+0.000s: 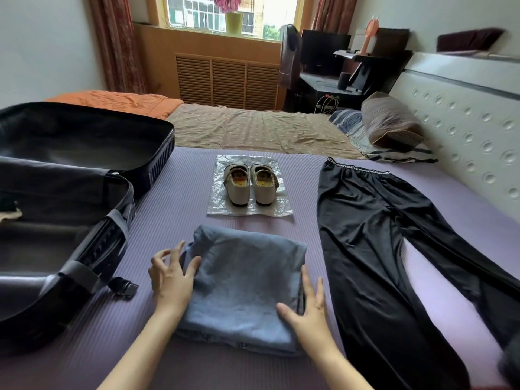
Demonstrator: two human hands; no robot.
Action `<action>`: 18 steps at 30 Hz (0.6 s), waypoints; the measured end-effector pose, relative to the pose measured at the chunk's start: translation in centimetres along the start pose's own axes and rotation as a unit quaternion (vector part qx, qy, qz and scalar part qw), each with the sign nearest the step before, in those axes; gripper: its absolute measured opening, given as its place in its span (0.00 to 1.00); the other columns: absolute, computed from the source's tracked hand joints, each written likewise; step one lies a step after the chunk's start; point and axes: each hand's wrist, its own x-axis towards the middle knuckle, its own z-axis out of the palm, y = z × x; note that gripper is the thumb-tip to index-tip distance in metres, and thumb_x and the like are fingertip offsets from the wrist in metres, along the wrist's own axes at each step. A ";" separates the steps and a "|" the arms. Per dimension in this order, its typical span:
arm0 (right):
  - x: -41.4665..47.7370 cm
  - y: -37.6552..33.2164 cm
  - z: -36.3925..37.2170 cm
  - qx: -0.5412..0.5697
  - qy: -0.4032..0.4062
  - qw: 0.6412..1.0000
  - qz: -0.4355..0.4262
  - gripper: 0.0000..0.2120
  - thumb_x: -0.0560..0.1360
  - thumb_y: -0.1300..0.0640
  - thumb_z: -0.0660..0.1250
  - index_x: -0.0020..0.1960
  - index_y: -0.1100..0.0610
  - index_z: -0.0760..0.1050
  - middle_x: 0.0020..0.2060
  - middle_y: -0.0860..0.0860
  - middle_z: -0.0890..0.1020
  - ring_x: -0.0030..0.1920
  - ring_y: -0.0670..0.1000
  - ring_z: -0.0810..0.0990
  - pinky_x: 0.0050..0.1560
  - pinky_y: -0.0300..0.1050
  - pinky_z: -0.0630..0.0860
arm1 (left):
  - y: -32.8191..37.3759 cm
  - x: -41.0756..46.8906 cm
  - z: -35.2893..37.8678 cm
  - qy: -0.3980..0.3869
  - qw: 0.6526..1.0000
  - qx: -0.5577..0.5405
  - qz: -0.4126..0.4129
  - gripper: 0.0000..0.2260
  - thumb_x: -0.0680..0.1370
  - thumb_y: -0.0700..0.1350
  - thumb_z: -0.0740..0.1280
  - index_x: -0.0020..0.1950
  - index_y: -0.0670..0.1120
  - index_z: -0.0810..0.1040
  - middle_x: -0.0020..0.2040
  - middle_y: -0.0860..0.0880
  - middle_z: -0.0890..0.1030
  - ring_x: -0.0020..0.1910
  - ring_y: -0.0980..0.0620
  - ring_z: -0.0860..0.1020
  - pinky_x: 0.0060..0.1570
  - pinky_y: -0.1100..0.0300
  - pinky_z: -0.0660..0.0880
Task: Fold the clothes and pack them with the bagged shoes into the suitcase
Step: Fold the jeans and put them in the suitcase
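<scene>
One blue garment (pixel 244 280) lies folded square, soft, slightly rumpled

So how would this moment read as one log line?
blue garment folded | left hand, right hand at its sides | trousers flat | shoes on bag | suitcase open

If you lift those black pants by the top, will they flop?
Probably flop: the black pants lie limp and wrinkled on the purple mat. Their shiny fabric looks thin, so likely light and a bit slippery.
</scene>
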 end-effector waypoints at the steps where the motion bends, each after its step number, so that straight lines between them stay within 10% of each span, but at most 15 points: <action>1: 0.4 0.0 -0.5 0.039 0.005 0.999 0.022 0.41 0.72 0.54 0.73 0.74 0.37 0.51 0.76 0.53 0.52 0.76 0.51 0.53 0.74 0.44 0.52 | -0.5 0.0 -0.3 -0.042 0.999 -0.005 -0.025 0.27 0.77 0.53 0.65 0.74 0.47 0.63 0.68 0.38 0.64 0.67 0.38 0.63 0.67 0.46 0.59; 4: 0.7 -0.3 -0.5 0.031 0.008 0.998 0.054 0.38 0.72 0.51 0.71 0.68 0.26 0.51 0.70 0.53 0.67 0.72 0.54 0.63 0.73 0.55 0.60 | -1.1 -0.9 -0.9 -0.130 0.991 0.026 0.005 0.30 0.78 0.52 0.65 0.76 0.45 0.59 0.70 0.39 0.68 0.70 0.41 0.65 0.69 0.52 0.59; 8: 0.3 -1.5 0.1 -0.008 0.016 0.997 0.081 0.40 0.73 0.56 0.70 0.76 0.41 0.50 0.65 0.55 0.68 0.69 0.58 0.64 0.72 0.52 0.58 | -0.5 -1.4 -1.9 -0.154 0.986 -0.067 -0.004 0.30 0.74 0.45 0.71 0.73 0.43 0.65 0.68 0.43 0.72 0.67 0.44 0.70 0.65 0.54 0.65; 12: 3.0 3.6 0.2 0.069 0.009 0.992 0.109 0.40 0.58 0.45 0.75 0.62 0.23 0.60 0.64 0.50 0.74 0.66 0.55 0.71 0.68 0.57 0.67 | -0.3 -1.5 -3.1 -0.166 0.970 -0.174 -0.044 0.29 0.71 0.37 0.73 0.71 0.43 0.68 0.63 0.45 0.75 0.64 0.44 0.73 0.64 0.54 0.68; 18: 0.4 -2.4 -0.6 0.219 -0.024 0.966 0.137 0.25 0.71 0.75 0.65 0.64 0.57 0.72 0.51 0.54 0.83 0.52 0.55 0.81 0.50 0.49 0.78 | 0.3 -2.0 -4.3 -0.182 0.949 -0.250 -0.058 0.28 0.70 0.31 0.71 0.69 0.42 0.70 0.62 0.44 0.75 0.58 0.49 0.73 0.58 0.60 0.69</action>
